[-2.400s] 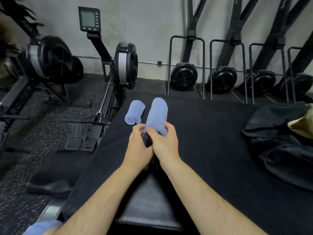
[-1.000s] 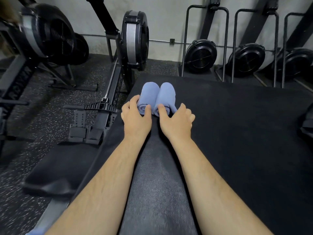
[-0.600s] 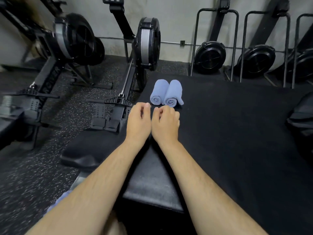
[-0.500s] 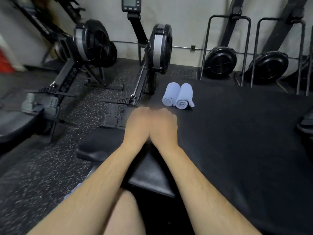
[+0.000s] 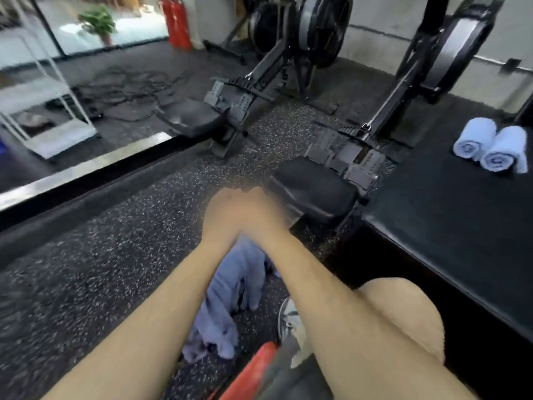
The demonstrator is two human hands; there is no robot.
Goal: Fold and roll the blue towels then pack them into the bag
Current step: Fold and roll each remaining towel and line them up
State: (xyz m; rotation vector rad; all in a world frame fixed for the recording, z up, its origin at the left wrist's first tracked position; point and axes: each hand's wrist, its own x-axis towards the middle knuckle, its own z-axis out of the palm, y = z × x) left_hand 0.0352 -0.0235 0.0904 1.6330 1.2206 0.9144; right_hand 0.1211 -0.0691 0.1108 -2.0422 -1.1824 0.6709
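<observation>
We saw a black speckled rubber floor [image 5: 121,255], two black rowing machines [image 5: 288,39], a red cylinder [image 5: 176,23] and a white metal rack [image 5: 49,111].

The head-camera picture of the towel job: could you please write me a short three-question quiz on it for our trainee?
1. True or false: the two rolled towels lie side by side, touching, on the black mat.
2. Where is the loose blue towel? A) on the mat B) on the speckled floor beneath the forearms C) in the bag
3. Fill in: the left hand and right hand are blurred, so their grip ____ be judged.

Key: 1 true; 2 B; 3 cannot.
</observation>
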